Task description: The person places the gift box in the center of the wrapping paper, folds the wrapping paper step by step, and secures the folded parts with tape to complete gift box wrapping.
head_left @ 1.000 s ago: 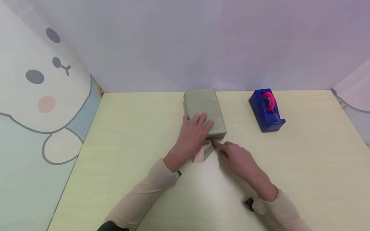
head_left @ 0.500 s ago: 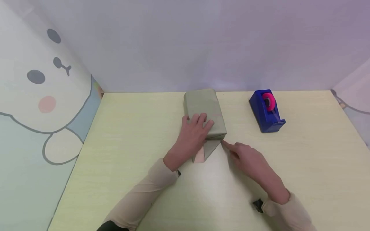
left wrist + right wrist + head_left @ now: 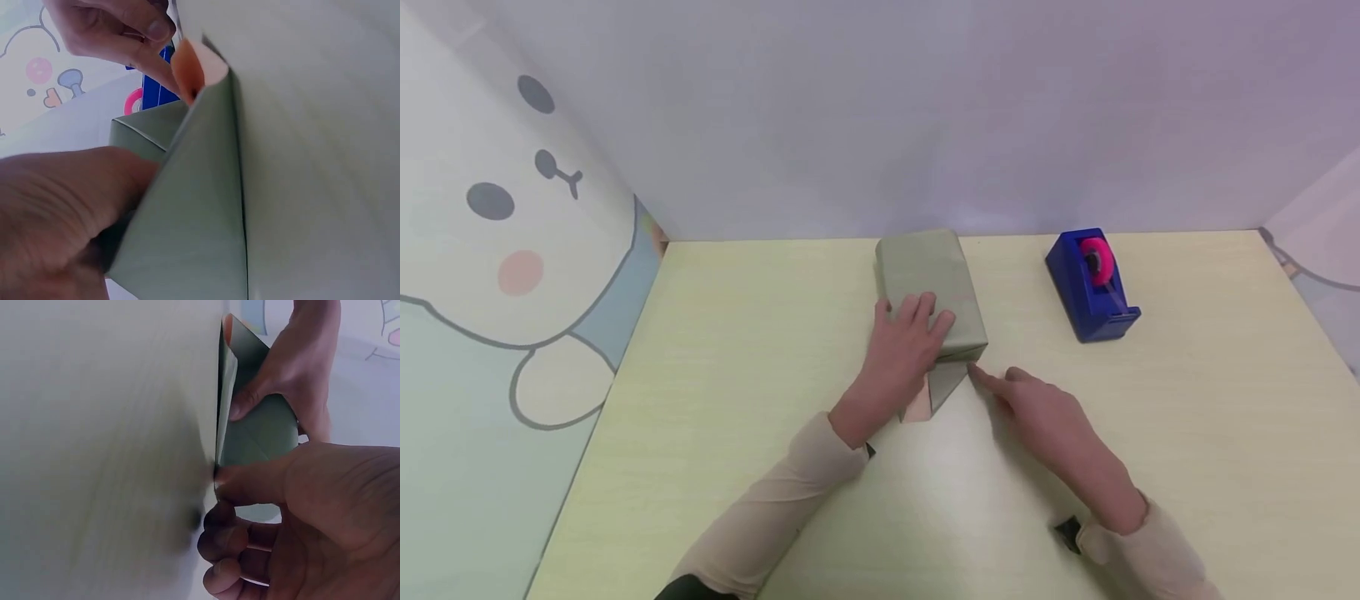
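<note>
A box wrapped in grey-green paper (image 3: 928, 267) lies on the table, its near end bearing a folded flap (image 3: 947, 387) with a pale pink inner side. My left hand (image 3: 898, 350) rests on the box with fingers spread over its top. In the right wrist view, the thumb of the left hand (image 3: 306, 375) lies against the box's end. My right hand (image 3: 1045, 412) reaches in from the right with one finger extended. Its tip touches the flap's right corner at the foot of the box, while the other fingers are bent (image 3: 225, 544) in the right wrist view.
A blue tape dispenser (image 3: 1086, 292) with a pink roll (image 3: 1099, 262) stands at the back right of the pale wooden table (image 3: 760, 333). A grey-white wall (image 3: 820, 117) rises behind the table's far edge. A cartoon-printed panel (image 3: 550, 275) borders the left.
The right hand's extended finger has slid rightward along the base of the flap to its corner, then edged slightly back left. The left hand and box have stayed in place.
</note>
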`<state>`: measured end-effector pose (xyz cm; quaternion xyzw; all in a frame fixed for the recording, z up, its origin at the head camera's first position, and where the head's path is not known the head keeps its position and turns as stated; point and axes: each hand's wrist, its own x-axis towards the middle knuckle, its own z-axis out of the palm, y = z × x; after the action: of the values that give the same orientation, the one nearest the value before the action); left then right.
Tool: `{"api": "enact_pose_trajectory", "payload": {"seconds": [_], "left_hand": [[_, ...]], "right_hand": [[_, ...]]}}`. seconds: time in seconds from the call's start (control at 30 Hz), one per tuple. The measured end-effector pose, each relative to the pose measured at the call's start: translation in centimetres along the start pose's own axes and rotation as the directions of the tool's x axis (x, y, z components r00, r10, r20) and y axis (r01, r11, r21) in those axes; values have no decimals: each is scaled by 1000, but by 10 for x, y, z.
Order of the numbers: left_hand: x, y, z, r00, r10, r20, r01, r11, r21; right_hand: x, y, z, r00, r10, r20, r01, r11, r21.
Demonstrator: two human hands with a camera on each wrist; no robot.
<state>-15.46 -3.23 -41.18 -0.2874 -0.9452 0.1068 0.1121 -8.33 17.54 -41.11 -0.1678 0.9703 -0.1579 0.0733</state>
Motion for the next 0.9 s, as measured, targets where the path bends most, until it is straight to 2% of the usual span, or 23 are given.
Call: {"api": "enact_pose_trajectory", "payload": {"seconds": [0.13, 0.33, 0.47, 0.57, 0.73, 0.8, 0.9], "left_hand": [[0, 2, 0, 1000, -3, -16, 3, 1000, 17], [0, 2, -1, 1000, -2, -5, 2, 1000, 17], [0, 0, 0, 1000, 0, -1, 0, 1000, -7], [-1, -1, 0, 1000, 5, -14, -6, 1000, -21], [-2, -1, 1, 999, 6, -31, -6, 1000, -19], [-2, -2, 1, 1000, 7, -25, -8, 1000, -30], [-3, -2, 1, 1000, 14, -19, -15, 999, -48]], "right_hand": [[-5, -9, 5, 997, -71, -6, 70, 994, -78], [-15, -33, 15, 984, -175, 3, 174, 971, -162], [-19, -41, 17, 979, -200, 49, 205, 969, -140], [-16, -37, 12, 985, -165, 49, 168, 984, -58], [2, -20, 4, 995, -79, -62, 79, 997, -16], [8, -12, 2, 997, -57, -59, 57, 998, 9], [19, -1, -4, 999, 21, -33, -17, 990, 137]]}}
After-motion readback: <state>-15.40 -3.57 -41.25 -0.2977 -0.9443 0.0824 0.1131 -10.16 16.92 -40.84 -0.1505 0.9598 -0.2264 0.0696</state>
